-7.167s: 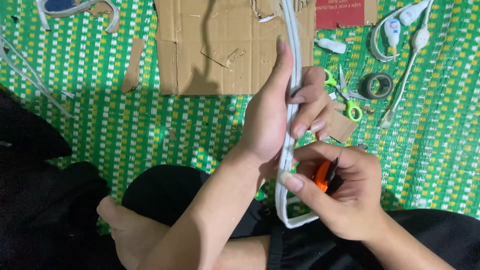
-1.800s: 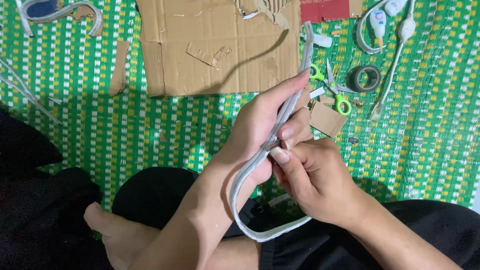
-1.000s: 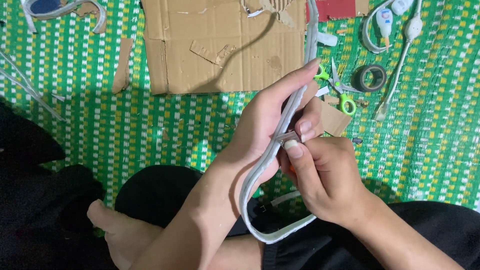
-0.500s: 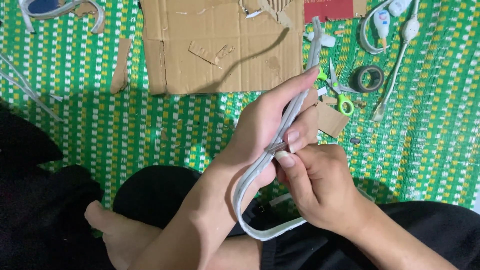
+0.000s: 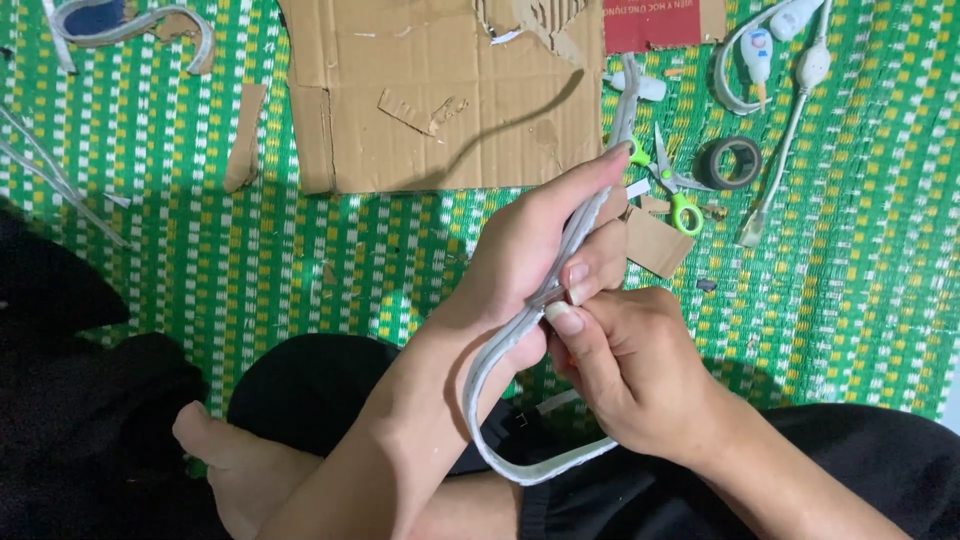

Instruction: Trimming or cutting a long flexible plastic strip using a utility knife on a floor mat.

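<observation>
Together, our left hand (image 5: 530, 260) grips and right hand (image 5: 630, 370) pinches a long grey bendy strip (image 5: 500, 350); it looks light and floppy, best held mid-length.

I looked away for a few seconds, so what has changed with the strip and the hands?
The grey strip, upright earlier, now tilts and bows into a wider loop. The orange tool seen earlier at the right hand is out of sight. The left hand holds the strip throughout; the scissors lie unmoved.
</observation>
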